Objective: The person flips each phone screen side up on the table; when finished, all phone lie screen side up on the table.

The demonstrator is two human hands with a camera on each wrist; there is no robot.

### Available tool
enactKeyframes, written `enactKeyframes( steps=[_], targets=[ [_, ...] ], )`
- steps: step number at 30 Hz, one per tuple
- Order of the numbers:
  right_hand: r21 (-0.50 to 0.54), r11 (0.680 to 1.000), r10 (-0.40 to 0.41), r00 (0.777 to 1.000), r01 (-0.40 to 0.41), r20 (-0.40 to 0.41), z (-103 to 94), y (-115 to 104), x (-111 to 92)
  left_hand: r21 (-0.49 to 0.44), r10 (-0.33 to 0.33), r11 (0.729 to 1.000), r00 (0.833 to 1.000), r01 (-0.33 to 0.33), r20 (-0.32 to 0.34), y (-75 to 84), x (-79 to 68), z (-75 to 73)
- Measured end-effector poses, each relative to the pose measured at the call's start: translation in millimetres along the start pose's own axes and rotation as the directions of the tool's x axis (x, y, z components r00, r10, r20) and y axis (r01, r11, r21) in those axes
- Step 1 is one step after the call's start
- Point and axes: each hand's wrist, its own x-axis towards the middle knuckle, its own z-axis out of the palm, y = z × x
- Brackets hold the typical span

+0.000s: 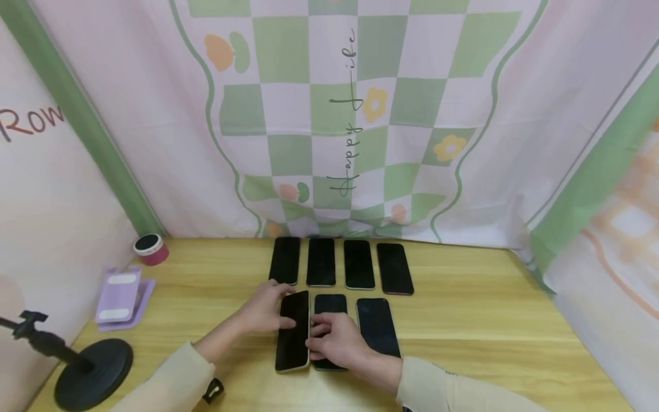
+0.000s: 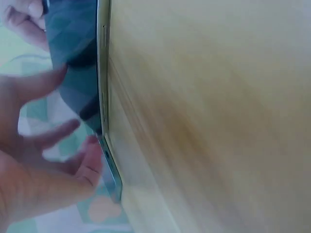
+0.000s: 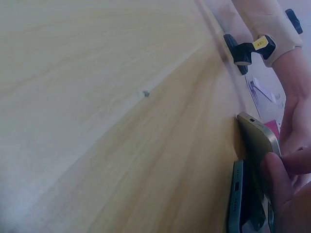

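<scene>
In the head view a smartphone [image 1: 292, 346] with a dark screen and pale gold edge stands slightly tilted on the table. My right hand [image 1: 342, 340] pinches its right long edge. The right wrist view shows the underside of this smartphone [image 3: 257, 133] raised beside the thumb. My left hand [image 1: 265, 309] is at its left side, thumb over the screen and fingers spread near the far end. A second smartphone [image 1: 332, 303] lies partly hidden under my right hand. Another smartphone [image 1: 378, 326] lies to its right.
Behind are several dark smartphones [image 1: 321, 262] in a row. A purple phone stand [image 1: 118, 294], a pink round speaker-like object [image 1: 151, 250] and a black round-based stand [image 1: 95, 372] are on the left. A patterned curtain [image 1: 334, 114] hangs behind the wooden table [image 1: 473, 320].
</scene>
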Motion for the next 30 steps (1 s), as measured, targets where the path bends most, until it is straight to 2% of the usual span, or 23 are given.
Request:
enactKeyframes(
  steps=[3, 5, 7, 15, 19, 24, 26, 30],
  targets=[
    [-0.044, 0.998, -0.040, 0.999, 0.040, 0.005, 2.7, 1, 2, 0.021, 0.044, 0.999, 0.994, -0.046, 0.100, -6.7, -9.9, -5.0],
    [-0.082, 0.995, -0.059, 0.998, 0.059, 0.004, 5.0, 1, 3, 0.019, 0.042, 0.999, 0.987, -0.046, 0.155, -9.5, -14.7, -7.1],
    [-0.099, 0.993, -0.063, 0.998, 0.063, 0.003, 7.4, 0, 4, 0.017, 0.029, 0.999, 0.983, -0.032, 0.181, -11.1, -17.7, -7.9],
    [-0.103, 0.992, -0.072, 0.997, 0.076, 0.041, 13.4, -3, 4, 0.053, -0.032, 0.998, 0.987, 0.024, 0.160, -9.7, -21.2, -8.8],
    [-0.180, 0.979, -0.077, 0.992, 0.094, 0.102, 16.9, -7, 2, 0.074, -0.045, 0.997, 0.989, 0.035, 0.139, -10.1, -21.9, -9.1],
    [-0.312, 0.944, -0.046, 0.977, 0.111, 0.209, 19.6, -10, -2, 0.084, -0.054, 0.995, 0.992, 0.045, 0.115, -12.4, -22.1, -6.6],
    [-0.314, 0.941, -0.045, 0.967, 0.126, 0.253, 19.4, -8, -2, 0.078, -0.061, 0.996, 0.992, 0.052, 0.111, -13.3, -21.9, -5.1],
    [-0.284, 0.948, -0.057, 0.955, 0.143, 0.290, 21.1, 5, 6, 0.064, -0.064, 0.996, 0.992, 0.057, 0.107, -15.3, -22.6, -2.7]
  ],
)
